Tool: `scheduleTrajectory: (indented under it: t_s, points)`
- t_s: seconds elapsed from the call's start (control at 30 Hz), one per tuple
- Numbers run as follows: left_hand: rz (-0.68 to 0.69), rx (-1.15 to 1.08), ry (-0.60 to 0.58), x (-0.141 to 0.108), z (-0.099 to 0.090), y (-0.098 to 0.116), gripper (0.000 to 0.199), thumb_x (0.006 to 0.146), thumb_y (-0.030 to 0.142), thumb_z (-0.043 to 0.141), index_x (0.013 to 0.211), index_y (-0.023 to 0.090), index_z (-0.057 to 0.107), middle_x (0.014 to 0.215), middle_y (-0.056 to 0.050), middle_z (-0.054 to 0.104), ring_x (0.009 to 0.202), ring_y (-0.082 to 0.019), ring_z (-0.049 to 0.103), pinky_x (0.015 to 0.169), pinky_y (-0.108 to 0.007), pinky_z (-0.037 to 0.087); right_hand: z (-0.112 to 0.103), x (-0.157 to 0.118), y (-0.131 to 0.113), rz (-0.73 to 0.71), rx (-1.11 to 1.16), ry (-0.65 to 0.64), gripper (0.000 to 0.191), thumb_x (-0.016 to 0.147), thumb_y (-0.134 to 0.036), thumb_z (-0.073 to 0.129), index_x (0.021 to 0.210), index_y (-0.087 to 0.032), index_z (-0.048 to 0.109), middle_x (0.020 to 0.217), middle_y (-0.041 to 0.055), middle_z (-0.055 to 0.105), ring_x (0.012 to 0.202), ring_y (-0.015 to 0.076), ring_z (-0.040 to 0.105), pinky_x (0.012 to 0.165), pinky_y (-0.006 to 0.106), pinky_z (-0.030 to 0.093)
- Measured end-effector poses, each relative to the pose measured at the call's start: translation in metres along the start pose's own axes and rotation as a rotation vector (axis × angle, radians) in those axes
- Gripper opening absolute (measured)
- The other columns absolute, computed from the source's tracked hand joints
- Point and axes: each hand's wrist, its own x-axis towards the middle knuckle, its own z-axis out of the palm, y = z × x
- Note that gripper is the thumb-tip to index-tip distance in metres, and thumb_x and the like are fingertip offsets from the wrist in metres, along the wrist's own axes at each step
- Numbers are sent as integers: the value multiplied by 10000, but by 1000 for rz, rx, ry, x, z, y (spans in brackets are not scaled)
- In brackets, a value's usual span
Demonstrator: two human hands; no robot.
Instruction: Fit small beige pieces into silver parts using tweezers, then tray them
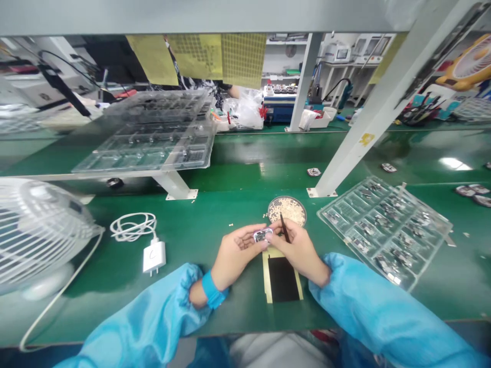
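My left hand [235, 254] is closed around the edge of a small white-rimmed device housing [262, 235] with dark parts inside. Against its right side press the thumb and fingers of my right hand [299, 250]. A thin black tool, apparently tweezers [284, 228], is gripped in that same right hand, pointing up and away. Just beyond my fingers sits a round dish [287, 208] full of tiny cream-coloured pieces. Under my hands a black pad [283, 278] is framed by yellow tape on the green bench.
To the right lies a clear compartment tray [383, 225] with small electronic parts. A white charger [154, 255] with coiled cable and a white fan [42, 235] are at left. Stacked clear trays [153, 143] rest on a raised shelf; a slanting metal post [368, 122] stands at right.
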Motion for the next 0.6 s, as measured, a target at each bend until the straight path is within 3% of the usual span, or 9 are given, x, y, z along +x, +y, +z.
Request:
scheduleTrajectory:
  t_s: [0.2,0.37,0.47,0.6]
  points:
    - [113,1,-49,-1,2,-3,315,805,233,771,1119,217,742,1230,-88,665,1111,-246,669,971,-354,553,2,1,0,7,-6,-29,308,736,-352,813,973,-188,703,869,24,700,835,180,662,743,293,549]
    - [245,219,-5,-1,1,-5,287,849,234,709,1134,214,729,1127,-83,644,988,-203,669,874,-315,563,2,-1,-4,34,-153,-33,234,744,-383,795,821,-173,724,763,15,700,711,166,632,661,279,517]
    - [230,448,18,-2,2,-3,278,893,261,651,1160,211,713,1048,-71,697,843,-168,651,769,-288,553,3,0,-4,6,-248,20,243,761,-390,774,763,-167,678,690,-4,641,637,140,563,595,254,458]
    - [184,467,36,-3,5,-1,256,911,292,618,1118,178,718,897,-54,725,811,-181,655,735,-286,545,6,2,0,13,-198,37,304,770,-428,752,731,-172,592,667,-14,584,629,138,536,594,253,442]
